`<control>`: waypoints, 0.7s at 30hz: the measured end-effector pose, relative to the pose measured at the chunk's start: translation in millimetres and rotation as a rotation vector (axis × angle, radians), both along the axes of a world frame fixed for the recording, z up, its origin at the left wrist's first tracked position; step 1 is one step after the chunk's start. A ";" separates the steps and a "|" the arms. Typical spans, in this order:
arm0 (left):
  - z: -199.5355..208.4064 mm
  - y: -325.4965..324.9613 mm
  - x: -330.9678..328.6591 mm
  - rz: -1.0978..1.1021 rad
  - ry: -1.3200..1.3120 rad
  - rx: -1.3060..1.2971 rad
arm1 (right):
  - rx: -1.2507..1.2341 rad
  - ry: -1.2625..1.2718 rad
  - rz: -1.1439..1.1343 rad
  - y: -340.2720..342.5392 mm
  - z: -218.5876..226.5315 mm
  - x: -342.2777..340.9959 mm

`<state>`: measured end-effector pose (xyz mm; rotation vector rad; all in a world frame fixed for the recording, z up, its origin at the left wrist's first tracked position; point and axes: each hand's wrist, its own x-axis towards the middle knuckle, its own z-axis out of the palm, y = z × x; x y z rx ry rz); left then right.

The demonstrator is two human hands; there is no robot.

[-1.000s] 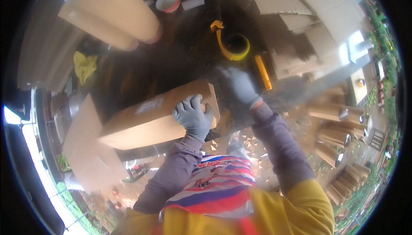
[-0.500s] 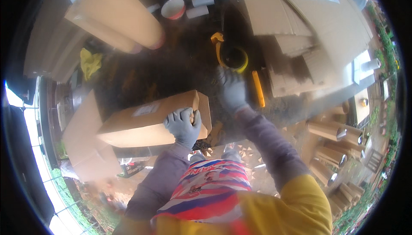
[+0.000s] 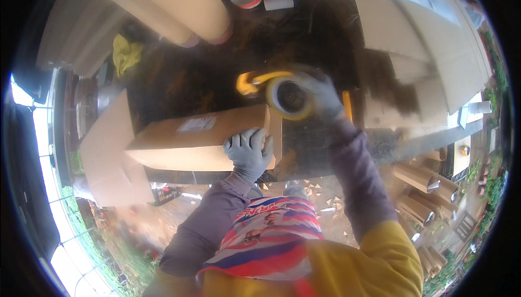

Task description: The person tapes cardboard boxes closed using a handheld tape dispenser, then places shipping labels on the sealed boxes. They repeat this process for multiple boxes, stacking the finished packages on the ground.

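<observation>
Well, left hand [image 3: 249, 153] curled over carton [image 3: 182, 140], right hand [image 3: 324, 97] closed around tape dispenser [image 3: 296, 115].

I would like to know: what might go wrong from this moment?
The cardboard box might shift or twist, since only the left hand touches it, near its right end. The tape dispenser, held in the right hand, could knock against that end, which looks close by.

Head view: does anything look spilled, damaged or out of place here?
Yes: small pale scraps lie strewn across the floor, like uncollected litter. The cardboard sheets at right also bear a dark patch; whether stain or shadow, I cannot tell.
</observation>
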<state>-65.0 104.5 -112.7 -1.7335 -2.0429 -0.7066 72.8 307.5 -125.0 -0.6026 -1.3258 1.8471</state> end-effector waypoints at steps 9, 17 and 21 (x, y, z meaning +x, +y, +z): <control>-12.9 -3.9 -4.8 -0.011 0.074 0.001 | 0.359 -0.320 0.511 4.6 44.0 39.8; -5.6 -1.5 -3.7 0.003 0.099 -0.034 | -0.307 -0.803 0.136 -199.4 41.7 39.9; -10.7 -5.4 -11.4 -0.039 0.095 -0.041 | 0.646 -0.743 0.033 -233.0 -4.8 46.6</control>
